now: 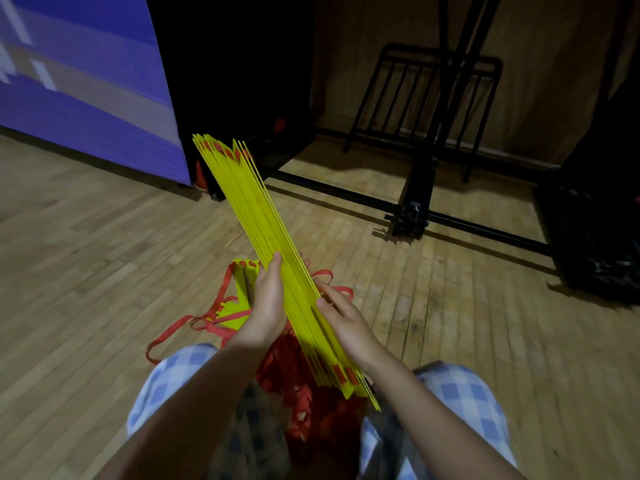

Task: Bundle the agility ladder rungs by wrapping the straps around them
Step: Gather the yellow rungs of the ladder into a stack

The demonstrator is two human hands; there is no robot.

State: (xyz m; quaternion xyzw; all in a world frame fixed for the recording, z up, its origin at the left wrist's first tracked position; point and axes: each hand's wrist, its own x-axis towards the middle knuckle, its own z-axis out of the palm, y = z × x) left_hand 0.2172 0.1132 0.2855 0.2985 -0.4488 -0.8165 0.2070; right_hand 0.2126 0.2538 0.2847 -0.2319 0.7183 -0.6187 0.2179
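Observation:
A stack of flat yellow ladder rungs [256, 216] stands on edge between my hands, slanting from my lap up and away to the left. My left hand [268, 303] grips the stack from the left, thumb along its near face, fingers hidden behind. My right hand [341, 318] presses the stack's right side with straight fingers. Red straps [304, 386] hang bunched under the stack over my lap. More red strap [176, 332] and several loose yellow rungs [240, 296] lie on the floor behind my left hand.
I sit on a wooden floor [86, 258], knees in blue checked trousers [460, 393]. A black metal frame [415, 209] with a rack stands ahead on the right. A purple panel [86, 81] stands at the left; a dark bag [602, 251] lies far right.

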